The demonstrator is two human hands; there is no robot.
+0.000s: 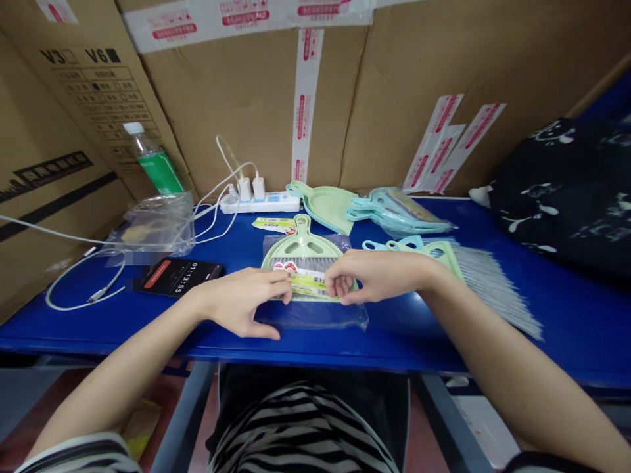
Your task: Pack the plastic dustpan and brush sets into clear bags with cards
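A pale green dustpan (284,248) lies in front of me with a grey-bristled brush (315,262) set in it. Across both is a yellow-and-white label card (303,282) with a mushroom print. Under the set spreads a clear plastic bag (320,316). My left hand (249,299) rests at the dustpan's left edge, fingertips touching the card's left end and thumb stretched away. At the other end, my right hand (362,276) has its fingers curled in on the card's right end; its fingertips are partly hidden.
Behind are another green dustpan (328,205) and bagged blue dustpan sets (394,211). Grey-bristled brushes (488,279) lie to the right, near a black patterned bag (566,197). Leftward are a phone (180,276), white cables, a power strip (276,202), plastic bags (160,226) and a bottle (158,167).
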